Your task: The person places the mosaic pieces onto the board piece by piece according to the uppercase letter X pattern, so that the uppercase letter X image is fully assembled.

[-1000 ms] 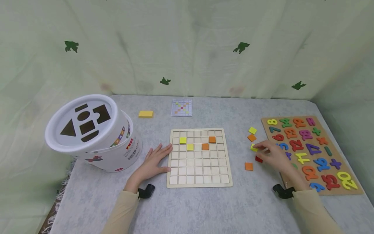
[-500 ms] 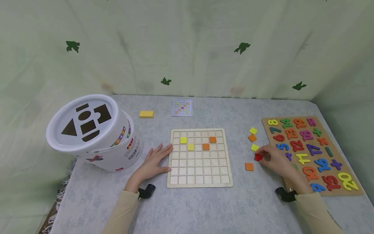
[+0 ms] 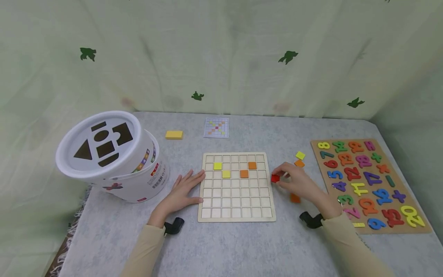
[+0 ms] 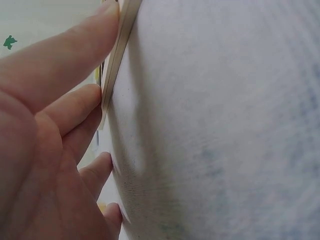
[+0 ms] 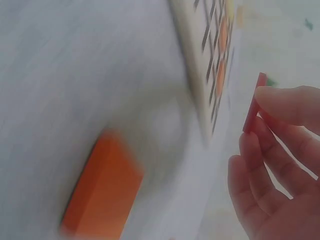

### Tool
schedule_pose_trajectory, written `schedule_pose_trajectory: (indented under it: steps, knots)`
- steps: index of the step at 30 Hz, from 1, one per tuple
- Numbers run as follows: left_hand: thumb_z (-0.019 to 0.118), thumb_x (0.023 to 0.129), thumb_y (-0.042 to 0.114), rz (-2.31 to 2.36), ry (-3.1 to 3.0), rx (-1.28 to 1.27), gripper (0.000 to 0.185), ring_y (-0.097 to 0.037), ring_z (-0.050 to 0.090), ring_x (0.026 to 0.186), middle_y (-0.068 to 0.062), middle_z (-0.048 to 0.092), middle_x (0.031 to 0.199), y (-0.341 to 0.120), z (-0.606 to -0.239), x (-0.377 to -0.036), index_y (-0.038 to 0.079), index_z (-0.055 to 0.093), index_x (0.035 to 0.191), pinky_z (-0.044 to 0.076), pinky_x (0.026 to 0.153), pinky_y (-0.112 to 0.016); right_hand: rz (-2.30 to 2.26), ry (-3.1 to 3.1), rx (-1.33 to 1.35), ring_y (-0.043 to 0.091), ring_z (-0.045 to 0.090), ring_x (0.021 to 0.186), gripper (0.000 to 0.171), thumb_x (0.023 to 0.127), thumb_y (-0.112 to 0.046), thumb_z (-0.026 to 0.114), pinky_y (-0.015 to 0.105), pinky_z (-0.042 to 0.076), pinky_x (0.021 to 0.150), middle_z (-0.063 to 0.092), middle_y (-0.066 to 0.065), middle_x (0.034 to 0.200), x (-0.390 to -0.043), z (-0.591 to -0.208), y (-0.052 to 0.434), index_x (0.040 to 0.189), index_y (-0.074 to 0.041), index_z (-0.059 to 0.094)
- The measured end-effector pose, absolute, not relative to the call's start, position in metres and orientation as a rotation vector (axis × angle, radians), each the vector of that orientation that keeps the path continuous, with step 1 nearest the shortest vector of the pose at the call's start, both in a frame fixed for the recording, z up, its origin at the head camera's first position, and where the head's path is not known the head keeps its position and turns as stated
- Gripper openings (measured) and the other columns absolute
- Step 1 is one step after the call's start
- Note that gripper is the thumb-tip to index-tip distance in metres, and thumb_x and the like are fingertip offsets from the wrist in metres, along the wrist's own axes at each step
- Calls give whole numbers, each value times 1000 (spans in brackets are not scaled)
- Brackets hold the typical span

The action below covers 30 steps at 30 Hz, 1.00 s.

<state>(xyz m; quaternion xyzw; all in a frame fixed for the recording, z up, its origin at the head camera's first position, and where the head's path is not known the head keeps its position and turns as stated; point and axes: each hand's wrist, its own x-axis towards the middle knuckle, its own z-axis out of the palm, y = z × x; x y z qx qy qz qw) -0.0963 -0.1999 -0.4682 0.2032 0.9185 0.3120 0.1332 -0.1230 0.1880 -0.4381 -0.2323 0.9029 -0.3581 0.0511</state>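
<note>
Presently we find one red tile (image 3: 275,178) just beside the right edge of the grid board (image 3: 236,192), pinched between thumb and fingers of the right hand (image 3: 294,181). On that board we count two yellow tiles (image 3: 217,166) and two orange tiles (image 3: 244,174), all toward its far edge. Beyond its right edge we see one loose yellow tile (image 3: 300,155) and two loose orange tiles (image 3: 295,198), partly covered. The left hand (image 3: 181,192) lies with fingers spread, touching the board's left edge. Both forearms reach in from the tabletop's (image 3: 259,246) near edge. We note one card (image 3: 216,127) and one yellow block (image 3: 174,135) near the far edge, one bucket (image 3: 138,188) left, one number board (image 3: 408,229) right.
</note>
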Motion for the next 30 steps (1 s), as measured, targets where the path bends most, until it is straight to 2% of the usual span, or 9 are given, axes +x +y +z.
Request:
schedule_pose_trajectory:
  steps: [9,15,30]
  knots:
    - [70,76,35,906,2672,588,79,-26,4,136,5,21,147,-199,-468,-96,17,29,142,-7,104,-50,-1101,2579,-836,15,53,87,25,77,-5,69,30,48,76,57,-4,94,-135,-439,124,100,-9,62]
    - [69,77,34,908,2670,586,79,-26,4,136,5,21,147,-199,-467,-95,17,29,142,-7,104,-50,-1040,2558,-950,12,51,82,19,77,-5,67,25,45,72,55,-5,90,-141,-444,95,95,-12,63]
    - [69,78,33,907,2667,596,78,-26,3,136,3,21,147,-200,-467,-95,16,28,142,-7,104,-50,-874,2609,-930,11,46,79,24,75,1,63,24,42,70,55,-5,89,-142,-448,76,96,-11,64]
